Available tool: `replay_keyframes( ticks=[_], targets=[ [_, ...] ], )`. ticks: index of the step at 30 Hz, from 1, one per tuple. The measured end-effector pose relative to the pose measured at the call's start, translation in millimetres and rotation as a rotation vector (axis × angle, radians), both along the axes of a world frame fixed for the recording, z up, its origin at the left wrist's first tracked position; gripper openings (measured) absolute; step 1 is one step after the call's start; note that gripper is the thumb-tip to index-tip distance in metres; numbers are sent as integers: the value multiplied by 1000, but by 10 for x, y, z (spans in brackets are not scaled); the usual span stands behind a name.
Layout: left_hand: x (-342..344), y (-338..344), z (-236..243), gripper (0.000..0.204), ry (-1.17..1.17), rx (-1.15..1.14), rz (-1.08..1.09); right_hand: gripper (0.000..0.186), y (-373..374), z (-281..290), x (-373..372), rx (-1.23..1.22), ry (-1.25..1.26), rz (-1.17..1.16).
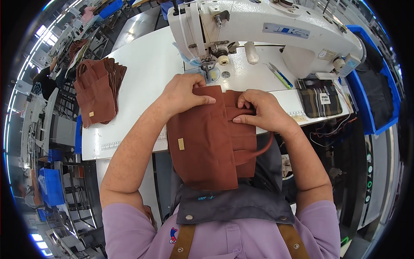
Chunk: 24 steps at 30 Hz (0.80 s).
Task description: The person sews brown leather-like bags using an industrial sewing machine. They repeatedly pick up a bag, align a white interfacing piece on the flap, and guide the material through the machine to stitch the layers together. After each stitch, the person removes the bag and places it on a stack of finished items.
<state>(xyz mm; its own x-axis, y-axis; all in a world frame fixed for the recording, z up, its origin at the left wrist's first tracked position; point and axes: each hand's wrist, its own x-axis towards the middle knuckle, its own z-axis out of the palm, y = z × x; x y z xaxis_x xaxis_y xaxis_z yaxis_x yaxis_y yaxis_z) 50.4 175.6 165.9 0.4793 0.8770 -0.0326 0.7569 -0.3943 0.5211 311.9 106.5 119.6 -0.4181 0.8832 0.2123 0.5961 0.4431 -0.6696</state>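
A reddish-brown fabric bag panel (200, 138) with a small gold tag hangs over the front edge of the sewing table toward my lap. My left hand (185, 93) grips its upper edge, thumb on top, fingers partly hidden, just in front of the presser foot (208, 68). Beside it lies a second brown panel with a strap handle (264, 146), overlapped by the first. My right hand (263, 110) has thumb and forefinger closed around the upper part of this handled panel. The white sewing machine (258, 28) stands directly behind both hands.
A stack of brown handled panels (97, 93) overhangs the table's left side. At right lie snips and a pen-like tool (280, 77), and a dark striped pouch (320, 98). A blue bin (366, 101) holds dark fabric. Another person (45, 80) sits at far left.
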Motion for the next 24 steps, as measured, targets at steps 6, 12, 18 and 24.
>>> replay_keyframes(
  ticks=[6, 12, 18, 24],
  targets=[
    [-112, 137, 190, 28, -167, -469, -121, 43, 52, -11, 5, 2, 27, 53],
    [-112, 150, 210, 30, -107, -640, -162, 45, 72, -38, 35, 35, 46, 125],
    [-34, 199, -217, 34, 44, -88, -310, 45, 63, -39, 46, 57, 66, 151],
    [47, 73, -202, 31, 73, -109, -255, 42, 77, -69, 98, 94, 42, 168]
  ],
)
